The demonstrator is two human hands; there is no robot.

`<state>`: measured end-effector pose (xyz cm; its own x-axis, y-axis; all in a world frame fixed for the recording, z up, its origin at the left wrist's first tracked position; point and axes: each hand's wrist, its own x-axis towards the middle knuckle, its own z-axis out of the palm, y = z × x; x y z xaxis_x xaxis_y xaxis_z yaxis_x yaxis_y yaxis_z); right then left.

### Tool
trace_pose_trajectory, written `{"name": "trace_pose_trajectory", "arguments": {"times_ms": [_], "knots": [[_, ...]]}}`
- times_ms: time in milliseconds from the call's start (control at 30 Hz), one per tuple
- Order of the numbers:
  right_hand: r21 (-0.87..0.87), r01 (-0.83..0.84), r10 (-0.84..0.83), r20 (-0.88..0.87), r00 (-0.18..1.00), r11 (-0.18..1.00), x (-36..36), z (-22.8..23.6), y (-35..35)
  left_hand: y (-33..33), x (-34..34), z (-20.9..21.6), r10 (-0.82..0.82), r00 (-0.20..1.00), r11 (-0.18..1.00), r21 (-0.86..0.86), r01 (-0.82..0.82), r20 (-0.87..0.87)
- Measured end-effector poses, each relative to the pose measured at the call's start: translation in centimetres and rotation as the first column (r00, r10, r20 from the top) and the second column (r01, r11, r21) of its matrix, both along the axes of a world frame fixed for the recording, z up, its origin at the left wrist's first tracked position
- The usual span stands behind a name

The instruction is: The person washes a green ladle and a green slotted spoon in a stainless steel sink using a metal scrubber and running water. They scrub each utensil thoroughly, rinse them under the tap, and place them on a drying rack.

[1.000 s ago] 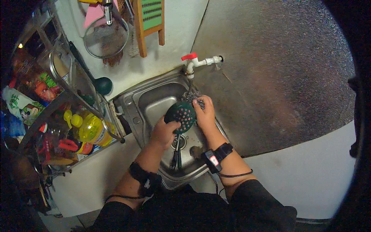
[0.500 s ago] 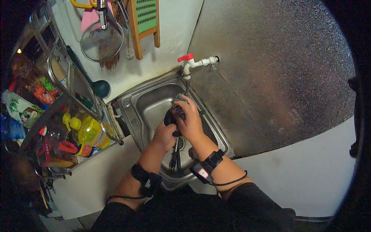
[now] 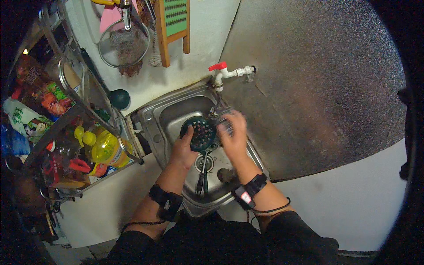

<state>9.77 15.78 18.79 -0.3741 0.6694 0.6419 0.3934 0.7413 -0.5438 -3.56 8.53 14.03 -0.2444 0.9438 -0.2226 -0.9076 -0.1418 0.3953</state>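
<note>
Fingers of the left hand [image 3: 183, 151] are mostly hidden behind the skimmer [image 3: 198, 134], while the thumb presses on its dark green, perforated face, so the round head is gripped between them. The skimmer is held up over the sink [image 3: 176, 109], its face turned up toward the head camera, roughly in the middle of the basin. Just beside it, to the right, the right hand [image 3: 234, 134] is blurred; its fingers are bent around a grey scrubber [image 3: 221, 117], thumb toward the skimmer. Whether the scrubber touches the skimmer's edge cannot be told.

Above the right hand is the white tap [image 3: 218, 80] with its red lever [image 3: 217, 66]. Below the skimmer, utensils with dark handles [image 3: 202, 182] lie across the drain [image 3: 204, 163], and a brown lump [image 3: 225, 175] sits in the basin near the right wrist. Each forearm wears a black strap.

Left of the sink stands a metal rack with a yellow bottle [image 3: 106, 148] and other packages. A dark green ladle [image 3: 119, 99] hangs beside the rack; a round sieve [image 3: 123, 44] and a green grater [image 3: 175, 17] in a wooden frame hang on the wall.
</note>
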Motion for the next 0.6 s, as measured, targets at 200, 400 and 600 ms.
{"name": "trace_pose_trajectory", "arguments": {"times_ms": [200, 400, 600], "knots": [[-0.061, -0.139, 0.147, 0.154, 0.977, 0.988, -1.7, -0.3, -2.0, -0.5, 0.9, 0.2, -0.014, 0.999, 0.997, 0.073, 0.018, -0.051], [-0.313, -0.081, 0.056, -0.086, 0.995, 0.946, -0.1, -2.3, 2.6, -0.8, 0.5, 1.4, -0.097, 0.993, 0.991, 0.089, 0.103, -0.074], [-0.401, 0.098, -0.067, 0.090, 0.994, 0.911, 1.9, -2.8, 4.6, -2.0, -0.1, 2.2, -0.101, 0.994, 0.993, 0.053, 0.103, -0.043]]}}
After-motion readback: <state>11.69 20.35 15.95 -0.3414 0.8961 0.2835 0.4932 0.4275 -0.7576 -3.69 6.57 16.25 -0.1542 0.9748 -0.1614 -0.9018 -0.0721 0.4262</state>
